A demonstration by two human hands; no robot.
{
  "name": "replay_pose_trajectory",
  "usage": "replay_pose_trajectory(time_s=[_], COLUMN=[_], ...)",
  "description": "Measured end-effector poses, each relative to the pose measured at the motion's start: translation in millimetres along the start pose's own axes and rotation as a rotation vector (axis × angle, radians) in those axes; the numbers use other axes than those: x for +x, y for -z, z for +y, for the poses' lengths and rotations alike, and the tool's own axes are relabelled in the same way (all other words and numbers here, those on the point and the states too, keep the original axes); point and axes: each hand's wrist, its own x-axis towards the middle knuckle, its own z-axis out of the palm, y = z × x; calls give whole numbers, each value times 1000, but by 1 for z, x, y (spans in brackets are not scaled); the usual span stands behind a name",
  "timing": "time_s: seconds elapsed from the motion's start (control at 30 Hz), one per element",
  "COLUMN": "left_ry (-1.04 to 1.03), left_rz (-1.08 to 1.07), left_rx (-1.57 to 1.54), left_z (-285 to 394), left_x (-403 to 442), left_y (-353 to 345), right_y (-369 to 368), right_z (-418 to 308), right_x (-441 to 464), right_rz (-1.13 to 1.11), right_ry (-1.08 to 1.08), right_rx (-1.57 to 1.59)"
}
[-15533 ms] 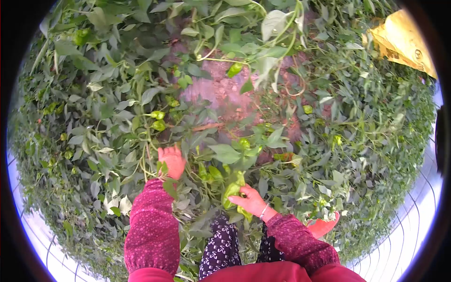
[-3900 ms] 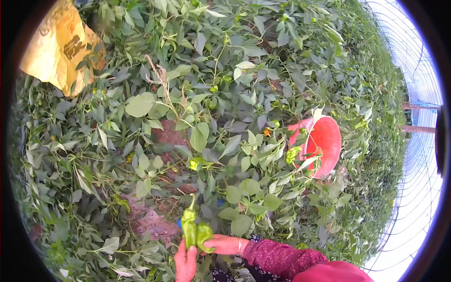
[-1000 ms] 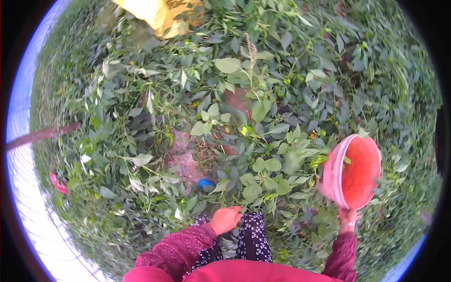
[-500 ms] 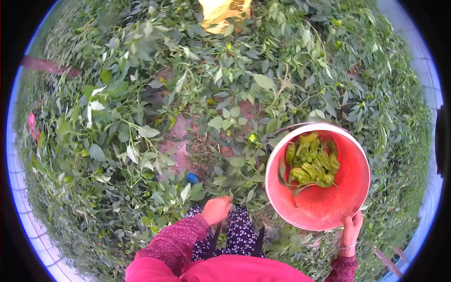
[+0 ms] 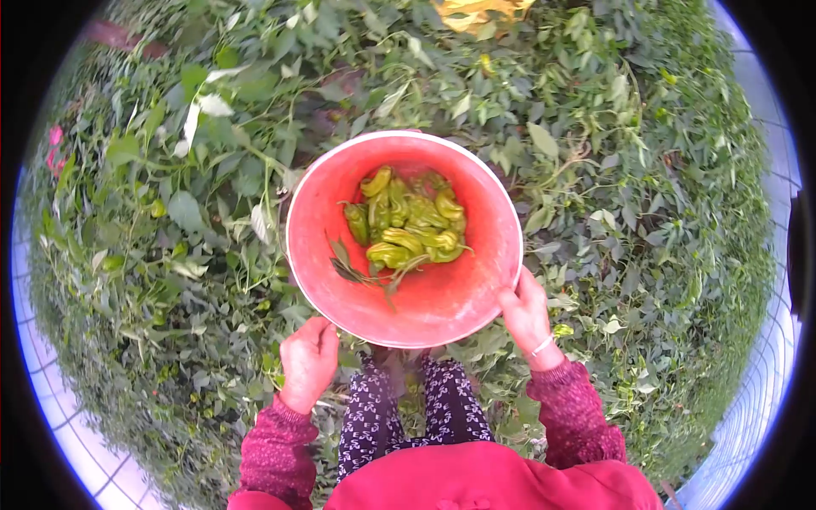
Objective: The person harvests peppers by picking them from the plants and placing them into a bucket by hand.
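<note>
A red bucket [image 5: 404, 314] with a pale rim is tipped toward me at mid-view, its inside showing. Several green peppers [image 5: 408, 221] lie in the bottom, with a leafy sprig [image 5: 357, 270] beside them. My right hand [image 5: 527, 314], a band at its wrist, grips the rim at the lower right, thumb on the inside. Close by the rim at the lower left is my left hand [image 5: 308, 361], its fingers curled closed. Whether they hold anything is hidden.
Dense green pepper plants [image 5: 629, 255] spread all around. Something yellow [image 5: 483, 13] stands at the top edge. A pink item [image 5: 56, 149] shows at the far left, and a brownish bar [image 5: 126, 38] at the upper left. My legs [image 5: 455, 399] are just below the bucket.
The bucket has moved left, from my right side to in front of me, held by my right hand. My left hand has shifted left, to beside the rim. The blue object on the ground has left sight.
</note>
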Motion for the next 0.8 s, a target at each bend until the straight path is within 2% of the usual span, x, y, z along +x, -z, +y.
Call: replay_pose_trajectory(time_s=[0.1, 0.17, 0.23, 0.3, 0.37, 0.43, 0.53, 0.63, 0.73, 0.8], left_ry=[-129, -274, -296, -234, -86, 53, 185, 208, 53, 46], left_rz=[3, -6, -238, -531, -710, -518, -350, -536, -635, -601], left_rx=[82, 164, 312, 451, 384, 384, 315, 227, 210, 138], left_z=[1, -9, -29, -82, -124, -147, -145, -141, -135, -123], left_x=[0, 19, 49, 75, 88, 75, 64, 70, 79, 85], left_y=[12, -17, -60, -122, -167, -196, -215, -220, -219, -211], right_y=[-51, -81, -101, -115, -121, -126, -126, -124, -117, -110], right_z=[18, 39, 41, 52, 28, 30, 43, 53, 56, 80], right_x=[2, 1, -3, -6, -10, -12, -9, 3, 17, 31], right_rz=[-79, -85, -94, -104, -131, -161, -153, -155, -174, -198], right_ry=[-27, -55, -78, -29, -36, -54, -44, 16, 15, -8], right_rx=[89, 55, 40, -43, -145, -172, -187, -149, -219, -159])
